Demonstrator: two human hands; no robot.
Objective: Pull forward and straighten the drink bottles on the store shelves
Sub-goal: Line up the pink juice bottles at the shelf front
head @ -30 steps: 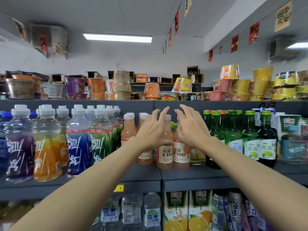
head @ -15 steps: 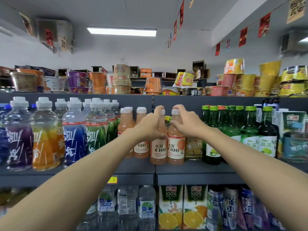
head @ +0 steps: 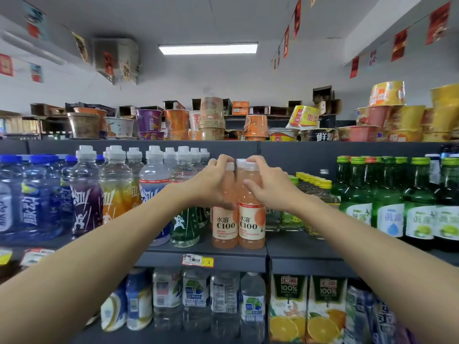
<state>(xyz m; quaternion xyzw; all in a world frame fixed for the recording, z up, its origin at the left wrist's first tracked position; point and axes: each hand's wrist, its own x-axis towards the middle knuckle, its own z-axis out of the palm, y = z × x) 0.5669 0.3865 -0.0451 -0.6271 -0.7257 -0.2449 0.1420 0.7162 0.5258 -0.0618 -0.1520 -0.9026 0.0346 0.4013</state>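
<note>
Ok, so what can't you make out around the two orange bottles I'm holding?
Head view only.
Necks of the left C100 bottle and right C100 bottle: covered by the left hand and right hand.
Row behind them: blocked by hands and front bottles, count unknown.
Print on the price tag: too small.
Bottoms of the juice cartons: cut off by the lower edge.

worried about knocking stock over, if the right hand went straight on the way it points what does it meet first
The right hand grips the right C100 bottle, so that comes first; pushed further, it would probably bump the bottle behind, whose cap shows between the hands. Depth is unclear.
</note>
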